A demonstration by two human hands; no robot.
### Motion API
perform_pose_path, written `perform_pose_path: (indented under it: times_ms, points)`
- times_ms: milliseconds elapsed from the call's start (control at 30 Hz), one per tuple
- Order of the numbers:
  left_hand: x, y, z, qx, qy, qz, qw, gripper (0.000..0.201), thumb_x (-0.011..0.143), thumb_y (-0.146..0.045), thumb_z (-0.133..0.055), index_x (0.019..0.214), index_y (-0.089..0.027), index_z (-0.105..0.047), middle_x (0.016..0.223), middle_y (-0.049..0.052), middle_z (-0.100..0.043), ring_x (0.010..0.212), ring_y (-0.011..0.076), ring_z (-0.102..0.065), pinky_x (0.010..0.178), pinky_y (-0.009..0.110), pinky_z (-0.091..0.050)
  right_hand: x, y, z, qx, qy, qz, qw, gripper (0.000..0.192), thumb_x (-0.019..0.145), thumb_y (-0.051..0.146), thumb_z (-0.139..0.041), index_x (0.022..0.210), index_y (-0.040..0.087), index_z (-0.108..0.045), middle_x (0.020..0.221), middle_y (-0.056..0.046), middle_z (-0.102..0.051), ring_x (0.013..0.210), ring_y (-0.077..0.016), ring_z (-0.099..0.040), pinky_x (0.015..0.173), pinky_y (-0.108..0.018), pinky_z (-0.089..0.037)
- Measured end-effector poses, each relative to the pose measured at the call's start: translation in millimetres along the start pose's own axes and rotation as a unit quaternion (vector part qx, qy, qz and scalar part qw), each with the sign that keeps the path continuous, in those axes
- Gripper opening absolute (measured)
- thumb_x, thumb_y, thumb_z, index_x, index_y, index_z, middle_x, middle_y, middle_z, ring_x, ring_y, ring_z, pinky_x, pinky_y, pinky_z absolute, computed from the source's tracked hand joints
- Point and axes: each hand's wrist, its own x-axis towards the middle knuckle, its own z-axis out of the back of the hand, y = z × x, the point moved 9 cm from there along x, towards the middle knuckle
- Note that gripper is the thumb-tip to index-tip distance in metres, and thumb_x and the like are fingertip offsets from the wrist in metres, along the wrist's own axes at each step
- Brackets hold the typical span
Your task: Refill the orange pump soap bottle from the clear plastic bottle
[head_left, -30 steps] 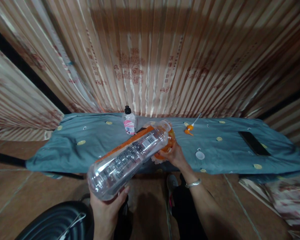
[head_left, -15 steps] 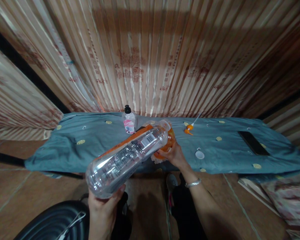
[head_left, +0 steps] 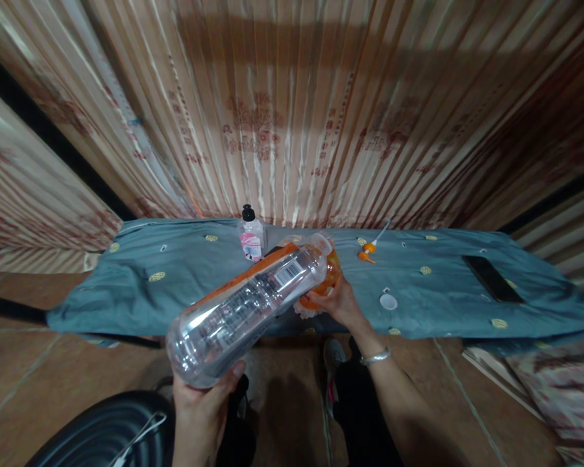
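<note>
- Left hand (head_left: 202, 405) has its grip clamped on the clear bottle's (head_left: 246, 308) base, tilted toward the orange container (head_left: 327, 275).
- Right hand (head_left: 338, 301) has its grip clamped on that container on the desk (head_left: 175, 292).

1 head view, looking down, near cloth-covered table (head_left: 175, 305)

Small bottle (head_left: 252, 237) blocks behind tilted bottle (head_left: 246, 305); cloth (head_left: 175, 292) left open (phone (head_left: 491, 277) far right).

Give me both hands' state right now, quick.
Left hand: closed round the base of the tilted clear bottle.
Right hand: closed on the orange container at the bottle's mouth.
</note>
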Motion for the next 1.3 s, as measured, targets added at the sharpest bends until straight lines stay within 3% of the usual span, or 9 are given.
perform_pose_path:
  times_ms: [300, 400, 533, 700, 800, 933, 1300]
  points:
    - [-2.3, 0.8, -1.4, -0.015, -0.011, 0.034, 0.999, 0.101, 0.044, -0.026, -0.097, 0.137, -0.023, -0.057, 0.083, -0.001, -0.071, 0.069, 0.0144, -0.065, 0.077, 0.026, -0.054, -1.1, 8.2, 0.5, 0.013, -0.002, 0.028, 1.0, 0.072, 0.067, 0.04, -0.08, 0.131, 0.022, -0.053, 0.12, -0.009, -0.074, 0.109, -0.0272, -0.072, 0.096, -0.043, -0.058]
    - [-3.2, -2.0, -3.7, -0.025, -0.01, 0.029, 0.999, 0.094, 0.044, -0.024, -0.096, 0.132, -0.022, -0.061, 0.093, 0.003, -0.074, 0.076, 0.0158, -0.068, 0.074, 0.023, -0.054, -1.1, 6.4, 0.0, 0.014, 0.001, 0.017, 1.0, 0.07, 0.067, 0.04, -0.08, 0.129, 0.022, -0.054, 0.119, -0.009, -0.074, 0.108, -0.0276, -0.072, 0.096, -0.044, -0.058]
    - [-4.6, -3.3, -5.3, -0.035, -0.01, 0.031, 0.999, 0.088, 0.043, -0.026, -0.097, 0.125, -0.019, -0.066, 0.09, 0.004, -0.075, 0.083, 0.0174, -0.07, 0.079, 0.023, -0.055, -0.8, 2.8, -0.6, 0.006, 0.002, 0.01, 1.0, 0.072, 0.067, 0.041, -0.079, 0.13, 0.019, -0.053, 0.121, -0.011, -0.073, 0.109, -0.0287, -0.072, 0.097, -0.045, -0.057]
    - [-3.1, -1.0, -0.6, -0.019, -0.007, 0.03, 0.999, 0.102, 0.042, -0.027, -0.097, 0.136, -0.022, -0.058, 0.086, 0.001, -0.074, 0.059, 0.0112, -0.06, 0.065, 0.024, -0.054, -0.5, -0.6, -1.7, 0.001, -0.002, 0.006, 1.0, 0.073, 0.066, 0.04, -0.079, 0.13, 0.019, -0.053, 0.118, -0.011, -0.075, 0.107, -0.0284, -0.072, 0.095, -0.044, -0.058]
    - [-1.5, 0.6, 3.3, -0.014, -0.013, 0.03, 0.999, 0.106, 0.041, -0.029, -0.097, 0.138, -0.022, -0.056, 0.086, 0.001, -0.073, 0.061, 0.0123, -0.061, 0.066, 0.024, -0.054, -1.0, -1.2, -1.4, 0.0, -0.01, -0.002, 1.0, 0.074, 0.064, 0.04, -0.08, 0.13, 0.019, -0.053, 0.116, -0.011, -0.075, 0.105, -0.0293, -0.073, 0.092, -0.044, -0.06]
    - [-1.2, 1.7, 5.1, -0.009, -0.014, 0.031, 0.999, 0.093, 0.042, -0.029, -0.097, 0.128, -0.018, -0.063, 0.078, 0.002, -0.072, 0.06, 0.0135, -0.061, 0.051, 0.02, -0.048, -1.8, -0.5, -2.6, -0.002, -0.008, -0.011, 1.0, 0.07, 0.065, 0.039, -0.078, 0.127, 0.02, -0.054, 0.113, -0.011, -0.076, 0.101, -0.0292, -0.074, 0.088, -0.044, -0.061]
    - [1.1, 8.2, 13.1, -0.005, -0.023, 0.03, 0.999, 0.107, 0.04, -0.031, -0.097, 0.138, -0.021, -0.056, 0.066, -0.004, -0.064, 0.047, 0.0085, -0.049, 0.045, 0.019, -0.043, -1.2, 0.8, -5.1, 0.032, -0.004, 0.01, 0.999, 0.069, 0.066, 0.035, -0.08, 0.128, 0.023, -0.052, 0.12, -0.01, -0.074, 0.108, -0.028, -0.072, 0.097, -0.045, -0.058]
